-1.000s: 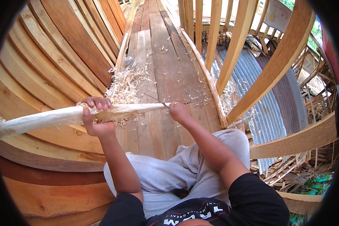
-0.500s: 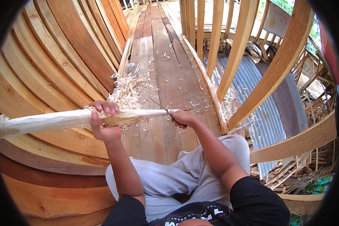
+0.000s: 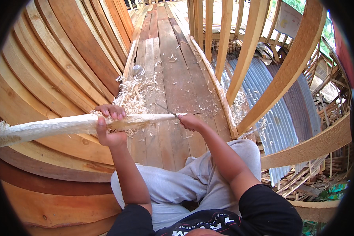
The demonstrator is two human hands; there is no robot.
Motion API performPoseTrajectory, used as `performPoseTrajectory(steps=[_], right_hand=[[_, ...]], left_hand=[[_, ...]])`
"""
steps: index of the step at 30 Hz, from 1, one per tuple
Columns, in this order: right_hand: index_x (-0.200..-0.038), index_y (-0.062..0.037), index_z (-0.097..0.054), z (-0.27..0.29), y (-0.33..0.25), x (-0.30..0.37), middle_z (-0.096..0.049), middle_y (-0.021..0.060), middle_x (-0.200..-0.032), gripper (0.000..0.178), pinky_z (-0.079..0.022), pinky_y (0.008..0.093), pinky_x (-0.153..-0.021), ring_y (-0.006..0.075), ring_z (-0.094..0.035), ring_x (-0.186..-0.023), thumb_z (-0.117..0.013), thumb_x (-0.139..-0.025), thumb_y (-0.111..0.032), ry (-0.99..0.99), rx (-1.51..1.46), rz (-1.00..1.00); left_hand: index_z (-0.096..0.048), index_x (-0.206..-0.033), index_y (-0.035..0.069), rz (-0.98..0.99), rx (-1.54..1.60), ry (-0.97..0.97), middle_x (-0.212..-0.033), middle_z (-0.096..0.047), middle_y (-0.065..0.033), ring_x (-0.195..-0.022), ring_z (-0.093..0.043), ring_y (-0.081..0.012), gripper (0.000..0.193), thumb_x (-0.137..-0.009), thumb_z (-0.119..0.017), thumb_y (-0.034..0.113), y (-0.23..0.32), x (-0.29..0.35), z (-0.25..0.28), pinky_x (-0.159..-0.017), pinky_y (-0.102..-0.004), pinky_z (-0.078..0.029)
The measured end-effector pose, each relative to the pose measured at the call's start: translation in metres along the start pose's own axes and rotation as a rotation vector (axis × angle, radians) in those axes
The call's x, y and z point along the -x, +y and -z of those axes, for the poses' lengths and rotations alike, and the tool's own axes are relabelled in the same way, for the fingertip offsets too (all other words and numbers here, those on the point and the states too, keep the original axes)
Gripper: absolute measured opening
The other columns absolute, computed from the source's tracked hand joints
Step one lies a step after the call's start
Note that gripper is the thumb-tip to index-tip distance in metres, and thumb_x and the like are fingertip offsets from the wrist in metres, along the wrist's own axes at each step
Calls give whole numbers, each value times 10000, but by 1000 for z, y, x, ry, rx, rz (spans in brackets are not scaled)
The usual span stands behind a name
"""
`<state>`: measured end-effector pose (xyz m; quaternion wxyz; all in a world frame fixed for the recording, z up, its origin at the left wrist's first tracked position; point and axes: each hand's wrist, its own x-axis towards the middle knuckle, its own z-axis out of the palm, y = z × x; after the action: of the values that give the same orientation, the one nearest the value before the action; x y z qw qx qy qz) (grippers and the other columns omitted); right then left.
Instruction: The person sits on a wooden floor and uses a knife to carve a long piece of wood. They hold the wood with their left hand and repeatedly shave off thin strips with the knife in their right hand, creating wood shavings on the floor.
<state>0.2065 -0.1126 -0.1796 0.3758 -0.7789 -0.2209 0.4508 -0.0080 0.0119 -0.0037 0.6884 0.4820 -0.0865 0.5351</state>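
A long pale wooden pole (image 3: pixel 55 128), peeled and tapering to the right, lies across in front of me above my crossed legs. Wrapped round its middle is my left hand (image 3: pixel 111 125), fingers over the far side and thumb on the near side. My right hand (image 3: pixel 189 122) is closed at the pole's narrow tip, gripping a knife (image 3: pixel 167 110). Its thin dark blade points up and left across the tip; the handle is mostly hidden in the fist. Rough, frayed wood shows just beside my left hand.
Curled wood shavings (image 3: pixel 135 94) are heaped on the plank floor (image 3: pixel 177 70) beyond the pole. A small clear cup-like object (image 3: pixel 137 70) stands by them. Board walling (image 3: pixel 39 67) rises on the left. Wooden railing slats (image 3: pixel 244 55) line the right, with corrugated metal sheets (image 3: pixel 263 106) below.
My right hand and the knife have shifted very slightly at the pole's tip. My left hand and the pole stay nearly where they were.
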Motion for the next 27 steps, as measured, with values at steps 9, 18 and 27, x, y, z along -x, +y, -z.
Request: performPoseTrajectory(steps=[9, 18, 27], right_hand=[[-891, -32, -680, 2, 5, -6, -654, 152, -781, 449, -476, 380, -640, 269, -633, -729, -474, -910, -431, 272, 373, 92], [-890, -24, -663, 14, 28, -34, -592, 112, -687, 409, -452, 369, -571, 209, -572, -601, -434, -957, -357, 409, 117, 100], [-813, -49, -615, 8, 24, -25, -493, 38, -577, 384, -339, 299, -396, 115, -419, -420, -396, -985, -314, 277, 3, 93]], left_hand=[[-436, -842, 107, 21, -42, -42, -719, -434, -38, -653, -432, -152, 258, -806, -551, 335, 0, 0, -5, -669, -342, -382], [-431, -850, 82, 5, -12, -71, -713, -447, -67, -650, -450, -189, 294, -786, -556, 340, -2, -3, -4, -660, -345, -398], [-429, -848, 88, 4, -28, -50, -720, -448, -57, -651, -445, -175, 290, -788, -552, 345, -1, -4, 3, -666, -348, -399]])
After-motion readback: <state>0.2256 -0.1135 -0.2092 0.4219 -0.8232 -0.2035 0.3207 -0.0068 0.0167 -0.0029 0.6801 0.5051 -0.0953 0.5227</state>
